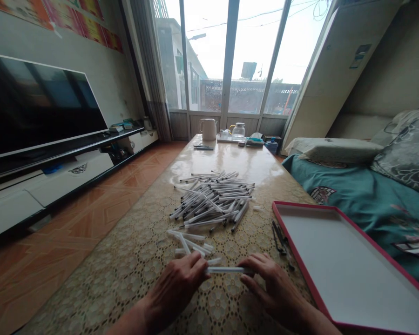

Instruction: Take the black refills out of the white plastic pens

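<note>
A slim white pen lies level between my two hands, low over the patterned tablecloth. My left hand pinches its left end, thumb and fingers pressed together. At the pen's dark right end, my right hand closes its fingers around it. Just beyond my left hand lie several loose translucent white tubes or caps. Farther off is a large heap of white pens with dark tips. Several black slender pieces rest beside the box edge, near my right hand. My fingers hide both ends of the pen.
A shallow box with a red rim sits at the table's right side. On the far end stand a white jug, a glass pitcher and a tissue pack. A teal-covered couch flanks the table; a TV is left.
</note>
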